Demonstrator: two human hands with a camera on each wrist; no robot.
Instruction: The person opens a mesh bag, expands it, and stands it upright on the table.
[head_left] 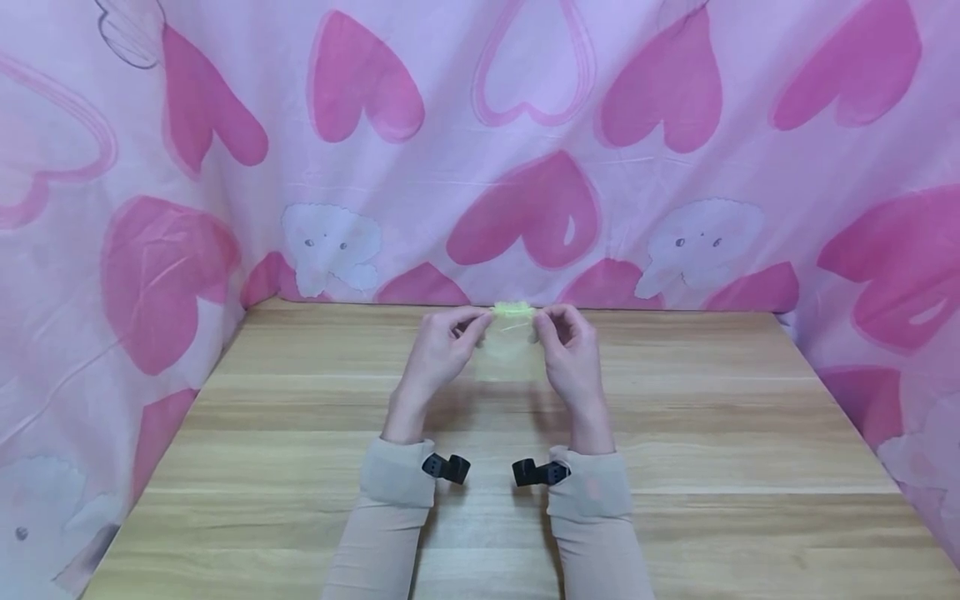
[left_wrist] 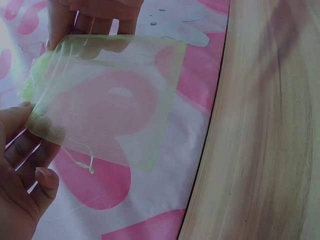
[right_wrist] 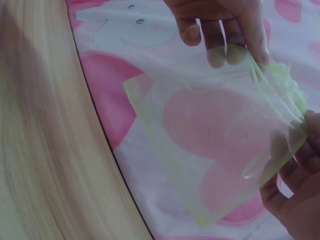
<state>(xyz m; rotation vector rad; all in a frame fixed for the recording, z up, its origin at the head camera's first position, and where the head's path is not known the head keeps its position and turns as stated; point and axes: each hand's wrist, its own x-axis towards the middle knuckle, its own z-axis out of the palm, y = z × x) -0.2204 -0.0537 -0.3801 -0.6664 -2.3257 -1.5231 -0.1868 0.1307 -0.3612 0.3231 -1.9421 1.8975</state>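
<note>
A sheer yellow-green organza drawstring bag (head_left: 512,354) hangs between the two hands above the table's far part. Its gathered, ruffled mouth (head_left: 513,309) is at the top, and the flat body hangs below. My left hand (head_left: 442,350) pinches one side of the mouth between thumb and fingers. On the other side, my right hand (head_left: 573,350) pinches the opposite corner of the mouth. A thin drawstring end (left_wrist: 82,162) dangles beside the bag in the left wrist view. Through the mesh the pink cloth shows, and no contents are visible in the bag (right_wrist: 200,130).
The wood-grain table (head_left: 712,467) spreads under both forearms. A pink curtain (head_left: 525,200) with hearts and white animal figures hangs behind the far edge and along both sides. Black wrist cameras (head_left: 447,468) sit on the sleeves.
</note>
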